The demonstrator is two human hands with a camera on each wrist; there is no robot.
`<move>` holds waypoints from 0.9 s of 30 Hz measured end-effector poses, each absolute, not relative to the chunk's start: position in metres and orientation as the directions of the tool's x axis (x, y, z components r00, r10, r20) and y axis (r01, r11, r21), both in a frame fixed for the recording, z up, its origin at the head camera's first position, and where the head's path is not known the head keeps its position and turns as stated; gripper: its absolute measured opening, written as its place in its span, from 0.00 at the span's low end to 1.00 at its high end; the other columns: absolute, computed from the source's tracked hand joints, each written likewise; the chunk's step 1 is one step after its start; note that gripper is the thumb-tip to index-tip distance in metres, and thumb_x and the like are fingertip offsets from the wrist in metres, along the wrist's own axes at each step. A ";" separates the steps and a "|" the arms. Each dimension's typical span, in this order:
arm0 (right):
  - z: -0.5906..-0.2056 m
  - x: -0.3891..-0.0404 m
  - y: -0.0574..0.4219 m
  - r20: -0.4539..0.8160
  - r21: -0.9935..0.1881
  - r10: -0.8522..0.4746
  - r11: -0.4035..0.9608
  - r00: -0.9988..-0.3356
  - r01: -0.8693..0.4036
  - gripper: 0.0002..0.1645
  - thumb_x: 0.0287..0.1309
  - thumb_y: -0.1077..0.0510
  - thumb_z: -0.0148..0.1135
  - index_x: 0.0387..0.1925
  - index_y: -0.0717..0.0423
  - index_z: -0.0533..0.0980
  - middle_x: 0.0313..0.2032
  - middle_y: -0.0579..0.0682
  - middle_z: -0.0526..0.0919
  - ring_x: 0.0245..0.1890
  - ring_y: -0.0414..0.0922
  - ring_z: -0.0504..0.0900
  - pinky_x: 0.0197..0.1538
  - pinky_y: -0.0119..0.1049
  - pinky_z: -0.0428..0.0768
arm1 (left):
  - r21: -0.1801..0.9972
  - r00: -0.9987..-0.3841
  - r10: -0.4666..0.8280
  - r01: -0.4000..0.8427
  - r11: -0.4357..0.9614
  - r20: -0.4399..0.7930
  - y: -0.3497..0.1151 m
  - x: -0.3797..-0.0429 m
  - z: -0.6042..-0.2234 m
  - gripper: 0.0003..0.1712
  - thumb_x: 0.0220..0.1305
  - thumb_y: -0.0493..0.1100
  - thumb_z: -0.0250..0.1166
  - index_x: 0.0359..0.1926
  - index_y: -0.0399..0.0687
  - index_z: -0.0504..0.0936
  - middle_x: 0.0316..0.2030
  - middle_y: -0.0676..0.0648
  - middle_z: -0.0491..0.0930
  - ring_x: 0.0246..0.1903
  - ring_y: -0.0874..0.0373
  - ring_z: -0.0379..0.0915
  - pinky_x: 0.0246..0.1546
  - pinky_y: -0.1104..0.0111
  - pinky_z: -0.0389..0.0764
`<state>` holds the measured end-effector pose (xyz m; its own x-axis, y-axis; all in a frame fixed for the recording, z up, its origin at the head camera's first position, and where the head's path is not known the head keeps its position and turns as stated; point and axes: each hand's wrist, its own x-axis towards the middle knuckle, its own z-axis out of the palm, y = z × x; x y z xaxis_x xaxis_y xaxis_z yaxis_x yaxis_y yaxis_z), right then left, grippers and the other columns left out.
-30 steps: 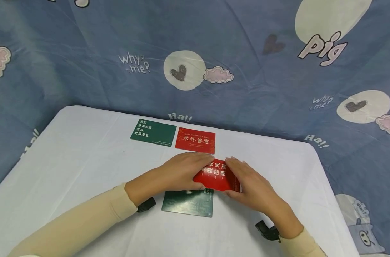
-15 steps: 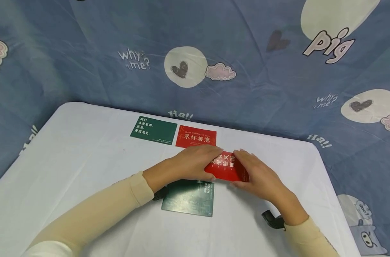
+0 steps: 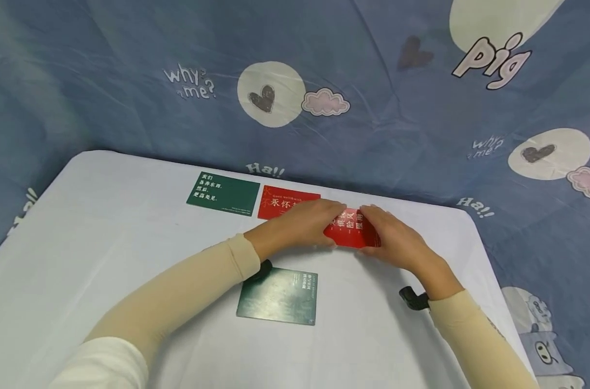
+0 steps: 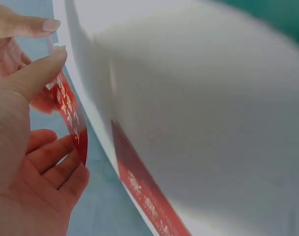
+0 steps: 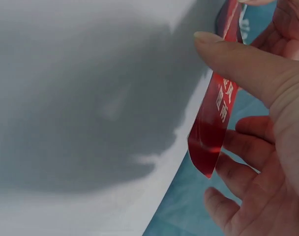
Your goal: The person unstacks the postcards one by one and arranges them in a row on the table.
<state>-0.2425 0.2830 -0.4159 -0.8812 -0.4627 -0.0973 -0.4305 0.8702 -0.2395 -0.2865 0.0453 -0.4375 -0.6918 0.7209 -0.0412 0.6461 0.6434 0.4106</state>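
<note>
Between both hands is a red card (image 3: 348,232) with white Chinese characters, held raised above the white tabletop. My left hand (image 3: 304,222) grips its left end, thumb at the near edge and fingers at the far one. Its right end is gripped by my right hand (image 3: 397,237) in the same way. Both wrist views show the held red card (image 4: 73,118) slightly bowed, with the thumb on one side and the fingers on the other. A second red card (image 3: 272,209) lies flat behind my left hand, which hides part of it.
A green card (image 3: 222,193) lies left of the flat red card near the back table edge. Nearer the front is a glossy green card (image 3: 277,297), partly overlapped by the left wrist camera. Blue patterned cloth (image 3: 373,135) hangs behind the white table (image 3: 129,232).
Both hands have carried the red card away from the front green card, toward the back edge and slightly right. The left hand now covers part of the flat red card.
</note>
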 end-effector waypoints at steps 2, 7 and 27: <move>-0.417 -0.251 0.287 -0.121 -0.235 -0.445 0.881 -0.887 -0.410 0.55 0.45 0.51 0.77 0.71 0.55 0.59 0.68 0.54 0.64 0.67 0.54 0.62 0.61 0.55 0.71 | 0.407 -0.692 0.721 0.651 0.641 -0.031 0.052 -0.294 -0.441 0.54 0.50 0.58 0.74 0.74 0.52 0.58 0.69 0.49 0.63 0.67 0.53 0.58 0.65 0.55 0.65; -0.421 -0.270 0.291 -0.174 -0.224 -0.396 0.907 -0.902 -0.356 0.57 0.44 0.50 0.78 0.72 0.52 0.57 0.68 0.53 0.64 0.67 0.53 0.62 0.61 0.55 0.71 | 0.408 -0.706 0.708 0.638 0.654 -0.031 0.062 -0.309 -0.446 0.55 0.49 0.58 0.74 0.73 0.51 0.58 0.68 0.50 0.64 0.66 0.53 0.59 0.64 0.56 0.66; -0.426 -0.305 0.300 -0.340 -0.293 -0.309 0.932 -0.888 -0.212 0.59 0.41 0.47 0.79 0.73 0.48 0.57 0.66 0.51 0.66 0.64 0.53 0.64 0.58 0.54 0.74 | 0.409 -0.711 0.696 0.609 0.680 -0.098 0.073 -0.336 -0.456 0.54 0.49 0.60 0.73 0.73 0.49 0.59 0.65 0.49 0.69 0.62 0.51 0.64 0.65 0.55 0.62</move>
